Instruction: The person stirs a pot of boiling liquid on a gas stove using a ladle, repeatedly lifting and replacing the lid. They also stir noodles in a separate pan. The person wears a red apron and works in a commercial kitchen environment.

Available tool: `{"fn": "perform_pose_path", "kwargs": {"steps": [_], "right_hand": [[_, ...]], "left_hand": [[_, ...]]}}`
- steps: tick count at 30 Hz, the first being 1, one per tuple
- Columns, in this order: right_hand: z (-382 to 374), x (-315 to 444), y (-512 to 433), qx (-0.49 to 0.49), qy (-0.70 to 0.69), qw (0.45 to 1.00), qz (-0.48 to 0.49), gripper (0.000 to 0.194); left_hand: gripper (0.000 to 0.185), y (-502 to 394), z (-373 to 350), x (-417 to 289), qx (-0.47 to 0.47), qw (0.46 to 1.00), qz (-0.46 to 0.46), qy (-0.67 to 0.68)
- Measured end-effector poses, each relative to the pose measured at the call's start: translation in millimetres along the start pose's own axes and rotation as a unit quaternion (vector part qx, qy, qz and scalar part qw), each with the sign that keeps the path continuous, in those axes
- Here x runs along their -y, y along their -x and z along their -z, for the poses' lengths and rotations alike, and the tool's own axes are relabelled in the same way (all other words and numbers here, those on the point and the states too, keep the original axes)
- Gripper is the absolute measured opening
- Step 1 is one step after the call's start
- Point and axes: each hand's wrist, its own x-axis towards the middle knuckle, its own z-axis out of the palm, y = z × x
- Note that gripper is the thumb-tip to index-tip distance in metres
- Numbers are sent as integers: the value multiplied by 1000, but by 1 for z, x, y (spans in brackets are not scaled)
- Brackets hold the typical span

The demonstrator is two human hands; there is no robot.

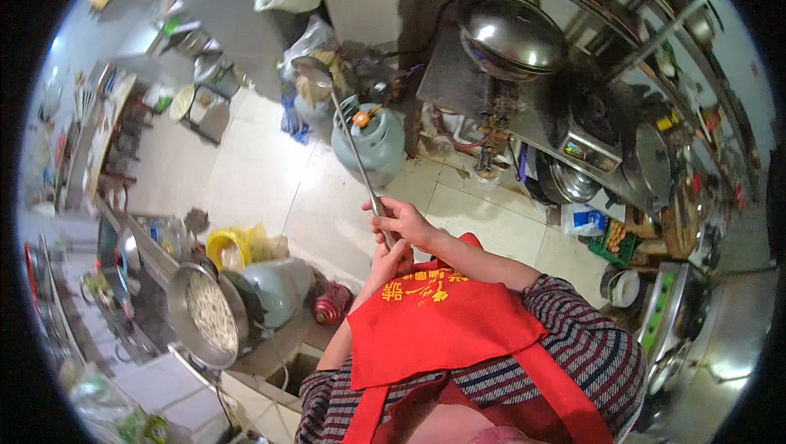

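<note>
A long-handled metal ladle (354, 148) slants up and away from my body, its round bowl at the far end, in front of the gas cylinders. Around the lower end of its handle is my left hand (388, 260), close to the red apron. Just above it, my right hand (400, 222) also grips the handle, with some fingers extended. Beyond the hands stands a grey-green gas cylinder (370, 137) with an orange regulator on top. Over at the left, a metal wok (178, 315) holds pale strips that look like noodles.
A domed metal lid (513, 33) sits on the stove counter (445, 69) at the upper right. A yellow bucket (215, 247) and another gas cylinder (279, 287) are at the left, near a red thermos-like container (331, 304). A green crate (616, 250) is at the right.
</note>
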Motion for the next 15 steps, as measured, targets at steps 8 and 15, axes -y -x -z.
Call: {"fn": "perform_pose_path", "kwargs": {"steps": [8,15], "right_hand": [[112,90,97,-157,-63,971,172,38],[203,126,212,-275,-216,888,298,38]], "left_hand": [[45,-87,-84,-47,139,945,-55,-291],[22,-194,-154,-76,13,895,-194,-401]]}}
